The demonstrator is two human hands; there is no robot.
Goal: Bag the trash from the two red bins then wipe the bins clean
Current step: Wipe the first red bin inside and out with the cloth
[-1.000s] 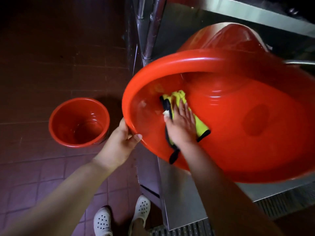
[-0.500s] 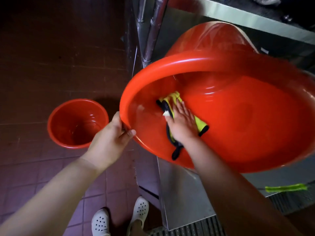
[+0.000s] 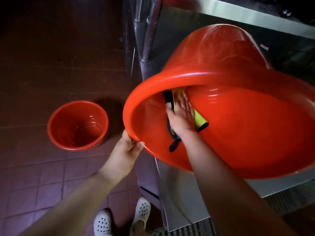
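Observation:
A large red bin (image 3: 247, 126) lies tipped on its side on a steel counter, its mouth facing me. My left hand (image 3: 127, 150) grips its rim at the lower left, thumb inside the lip. Inside the bin my right hand (image 3: 181, 116) presses flat, fingers straight, on a yellow cloth with black edging (image 3: 199, 119) against the inner wall. The cloth's top end is partly hidden under the rim. A second, smaller red bin (image 3: 77, 125) stands upright on the floor to the left, with nothing in it.
The steel counter (image 3: 184, 198) carries the tipped bin and has a grated edge at the bottom right. Metal pipes (image 3: 148, 31) rise behind the bin. The floor is dark red tile (image 3: 42, 176). My white perforated shoes (image 3: 102, 223) stand at the bottom.
My right hand has slid the cloth deeper up the bin's inner wall. The bin has tilted a little, and my left hand has shifted along the rim.

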